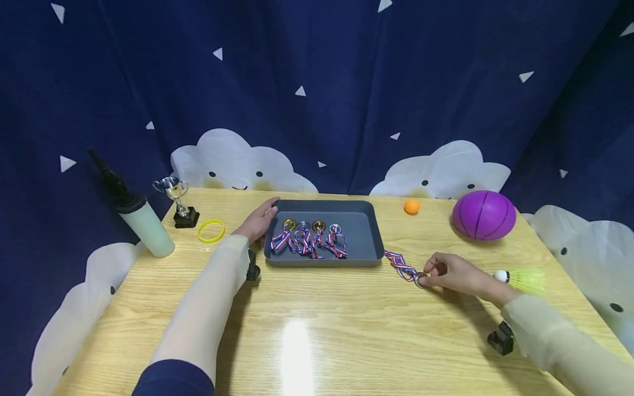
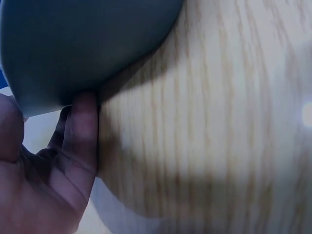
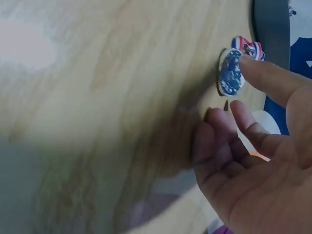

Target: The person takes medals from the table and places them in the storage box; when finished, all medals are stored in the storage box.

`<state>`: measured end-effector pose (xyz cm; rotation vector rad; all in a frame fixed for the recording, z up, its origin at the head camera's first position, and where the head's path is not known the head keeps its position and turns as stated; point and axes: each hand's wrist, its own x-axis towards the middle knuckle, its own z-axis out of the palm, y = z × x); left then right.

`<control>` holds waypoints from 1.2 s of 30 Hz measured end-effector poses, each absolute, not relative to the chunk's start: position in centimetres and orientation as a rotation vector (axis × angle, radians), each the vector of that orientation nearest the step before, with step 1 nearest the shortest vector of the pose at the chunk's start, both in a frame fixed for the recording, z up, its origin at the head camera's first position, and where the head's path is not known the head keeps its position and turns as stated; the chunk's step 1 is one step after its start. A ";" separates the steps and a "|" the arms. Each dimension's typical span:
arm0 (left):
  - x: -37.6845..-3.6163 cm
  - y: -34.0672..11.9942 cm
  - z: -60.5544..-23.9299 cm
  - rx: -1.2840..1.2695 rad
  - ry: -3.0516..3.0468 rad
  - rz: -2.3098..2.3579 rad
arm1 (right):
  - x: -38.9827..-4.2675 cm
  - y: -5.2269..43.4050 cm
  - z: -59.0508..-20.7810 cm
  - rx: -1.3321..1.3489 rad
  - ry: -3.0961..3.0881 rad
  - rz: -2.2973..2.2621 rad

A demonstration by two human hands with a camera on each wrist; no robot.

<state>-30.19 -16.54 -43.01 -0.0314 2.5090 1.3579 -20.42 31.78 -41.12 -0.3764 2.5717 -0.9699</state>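
Her right hand (image 1: 453,273) pinches a medal (image 1: 420,279) lying on the tabletop (image 1: 346,330) just beside the tray (image 1: 369,231), whose left edge her flat, straight-fingered left hand (image 1: 257,221) touches.

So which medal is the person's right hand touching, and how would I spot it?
Start at the grey tray in the middle of the wooden table and look just past its right front corner. The medal lies there under the right hand, striped ribbon trailing toward the tray. Four others sit inside the tray; this one lies outside it.
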 end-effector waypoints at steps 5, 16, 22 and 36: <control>-30.3 -16.6 -43.4 -0.031 2.530 1.343 | -20.0 31.1 -41.6 -0.453 2.615 -0.982; -30.3 -16.8 -43.4 -0.067 2.520 1.335 | -20.6 32.3 -41.2 -0.461 2.531 -1.131; -30.2 -16.8 -43.1 -0.048 2.528 1.336 | -21.8 32.1 -39.0 -0.483 2.643 -1.305; -30.3 -16.7 -43.3 -0.053 2.534 1.350 | -26.3 25.7 -31.1 -0.603 2.280 -1.902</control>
